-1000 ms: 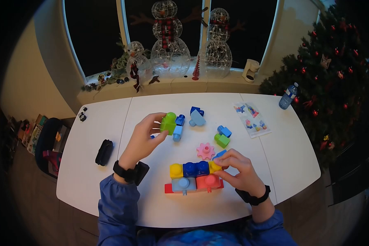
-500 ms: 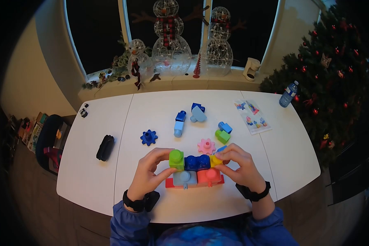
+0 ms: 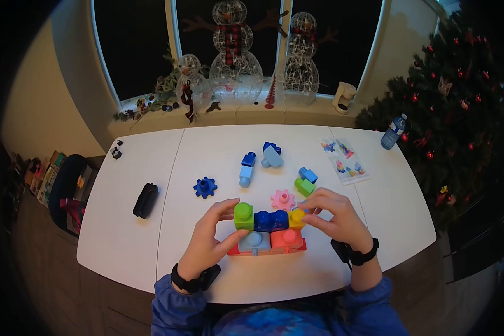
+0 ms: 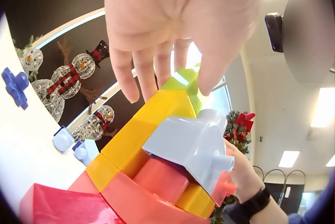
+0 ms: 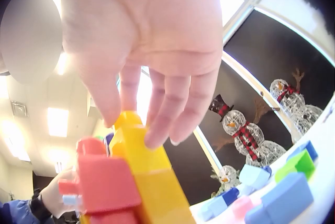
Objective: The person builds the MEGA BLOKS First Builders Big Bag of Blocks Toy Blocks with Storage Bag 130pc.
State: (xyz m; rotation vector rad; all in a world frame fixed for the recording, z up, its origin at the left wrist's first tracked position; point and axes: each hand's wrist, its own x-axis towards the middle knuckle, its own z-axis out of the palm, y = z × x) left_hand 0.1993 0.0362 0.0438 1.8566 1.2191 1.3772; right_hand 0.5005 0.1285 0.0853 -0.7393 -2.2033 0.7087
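Note:
A layered block build stands on the table, with a green block (image 3: 244, 217), two dark blue blocks and a yellow block (image 3: 296, 218) along its top. Below them are a light blue piece (image 3: 255, 241) and a coral piece (image 3: 286, 239). My left hand (image 3: 205, 241) has thumb and fingertips around the green block at the left end; the left wrist view shows the thumb close against the green block (image 4: 190, 85). At the right end, my right hand (image 3: 344, 224) is beside the yellow block, fingers relaxed and spread around its stud, as the right wrist view of the yellow block (image 5: 141, 150) shows.
Beyond the build lie a pink gear (image 3: 283, 200), a dark blue gear (image 3: 205, 187), joined blue blocks (image 3: 247, 169), and a green-and-blue pair (image 3: 305, 185). A black case (image 3: 146, 200) lies left; a picture sheet (image 3: 345, 161) and water bottle (image 3: 394, 132) are back right.
My left hand has brought the green block from the back left onto the left end of the build. My right hand has loosened from the yellow block and shifted slightly right.

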